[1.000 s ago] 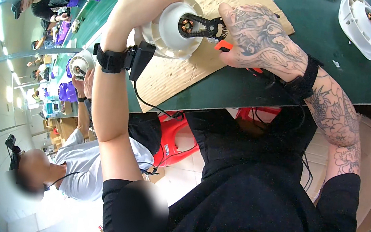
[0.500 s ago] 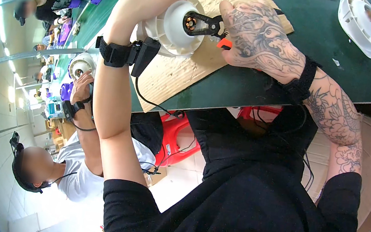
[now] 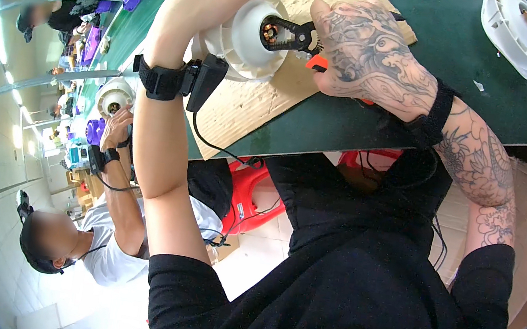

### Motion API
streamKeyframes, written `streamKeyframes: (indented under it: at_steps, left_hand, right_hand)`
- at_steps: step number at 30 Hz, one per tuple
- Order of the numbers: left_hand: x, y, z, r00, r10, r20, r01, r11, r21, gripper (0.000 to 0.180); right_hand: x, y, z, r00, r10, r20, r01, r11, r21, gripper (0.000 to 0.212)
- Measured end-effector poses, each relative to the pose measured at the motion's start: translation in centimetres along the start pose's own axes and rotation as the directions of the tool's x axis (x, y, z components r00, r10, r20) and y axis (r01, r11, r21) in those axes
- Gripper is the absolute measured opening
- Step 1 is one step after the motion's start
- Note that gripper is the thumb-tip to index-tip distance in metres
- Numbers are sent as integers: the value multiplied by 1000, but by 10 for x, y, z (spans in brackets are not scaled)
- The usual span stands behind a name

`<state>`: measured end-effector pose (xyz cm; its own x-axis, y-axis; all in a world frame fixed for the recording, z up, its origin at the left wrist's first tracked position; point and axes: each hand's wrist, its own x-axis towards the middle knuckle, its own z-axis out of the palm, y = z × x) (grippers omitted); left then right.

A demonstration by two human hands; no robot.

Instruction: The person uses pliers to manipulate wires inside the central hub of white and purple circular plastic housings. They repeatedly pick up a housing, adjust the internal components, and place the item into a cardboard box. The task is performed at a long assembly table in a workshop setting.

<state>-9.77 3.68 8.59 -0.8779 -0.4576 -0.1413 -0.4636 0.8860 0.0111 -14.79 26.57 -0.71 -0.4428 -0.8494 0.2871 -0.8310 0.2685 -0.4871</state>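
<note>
My left hand (image 3: 201, 9) is closed around the far left side of a white ribbed plastic housing (image 3: 245, 39), its thumb lying along the top. The housing is tilted, with its round opening facing right, and copper-coloured parts (image 3: 269, 32) show inside. In my right hand (image 3: 378, 59) is a pair of pliers (image 3: 301, 37) with black jaws and orange on the handle; my palm hides most of the grips. The jaws reach into the opening beside the copper parts. Whether they pinch anything there I cannot make out.
Under the housing lies a tan cardboard sheet (image 3: 244, 110) on the green tabletop (image 3: 420, 120). More white housings (image 3: 514, 38) stand at the far right. A co-worker in a white shirt (image 3: 104, 250) works on my left. A red stool (image 3: 244, 195) and cables are below the table edge.
The housing, pliers and both my hands have stayed almost in place. On the left, the co-worker's arm and head have shifted slightly.
</note>
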Motion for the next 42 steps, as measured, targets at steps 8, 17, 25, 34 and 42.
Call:
streamKeyframes:
  at_steps: [8, 17, 25, 34, 42]
  left_hand:
    - [2, 2, 2, 1000, -2, 6, 2, 1000, -13, 63]
    - [0, 5, 0, 1000, -6, 4, 6, 1000, -14, 62]
    - [-1, 10, 2, 1000, -1, 1, 1, 999, -34, 61]
    - [-4, 12, 11, 998, 66, -22, -67, 997, -30, 58]
    - [-9, -7, 12, 987, 162, 7, -157, 965, -209, 54]
  right_hand:
    - [-2, 1, 2, 996, -21, -84, 23, 1000, 18, 40]
    - [-1, 3, 0, 997, -42, -66, 43, 999, 8, 52]
    - [-5, 1, 3, 997, -8, -83, 12, 999, 38, 38]
    - [-10, 2, -1, 1000, -17, 7, 16, 994, 110, 48]
    - [-8, 9, -1, 997, -63, 51, 48, 965, 260, 39]
